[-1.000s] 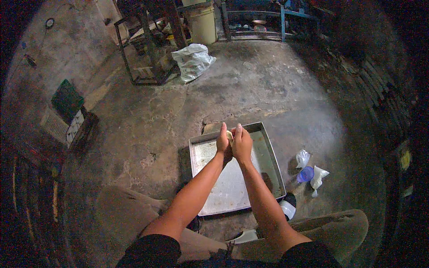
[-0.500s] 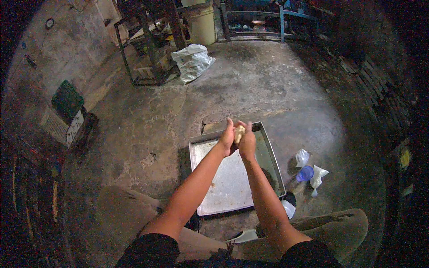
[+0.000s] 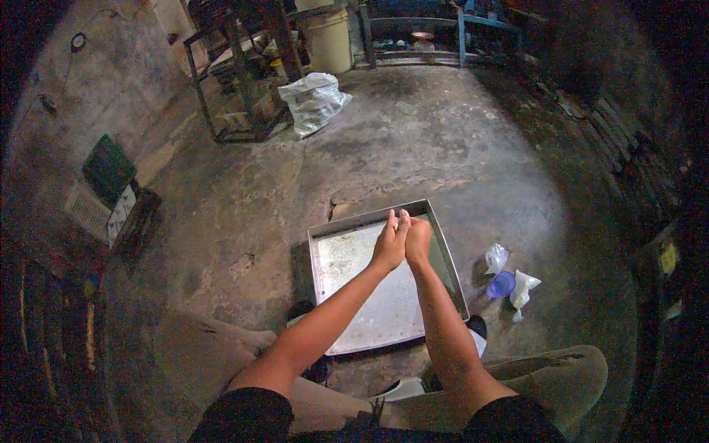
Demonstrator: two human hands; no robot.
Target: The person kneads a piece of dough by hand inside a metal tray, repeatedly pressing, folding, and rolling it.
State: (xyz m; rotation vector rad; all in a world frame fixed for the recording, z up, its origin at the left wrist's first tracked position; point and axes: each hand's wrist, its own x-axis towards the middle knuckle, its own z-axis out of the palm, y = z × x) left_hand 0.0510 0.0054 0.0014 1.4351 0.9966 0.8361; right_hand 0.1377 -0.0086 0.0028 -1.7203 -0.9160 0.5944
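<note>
Over the far part of a square metal tray (image 3: 373, 317) on the floor, my two hands press together. My left hand (image 3: 389, 245) has its fingers pointing up and away, its palm against my right hand (image 3: 418, 239), which is curled closed. Between them is a pale lump that looks like dough, almost wholly covered by the fingers now; the earlier frame shows it plainly. The tray's light base carries a few small specks, and its right side lies in shadow.
Right of the tray stand a blue-purple cup (image 3: 501, 284) and knotted plastic bags, one clear (image 3: 495, 258), one with white contents (image 3: 523, 289). A white sack (image 3: 314, 103), a dark metal frame (image 3: 244, 125) and a pale bucket (image 3: 330, 44) stand farther back. My bent legs flank the near side.
My hands have closed together over the pale lump, hiding it, and have come slightly nearer. My right fingers have curled in. The view has shifted a little.
</note>
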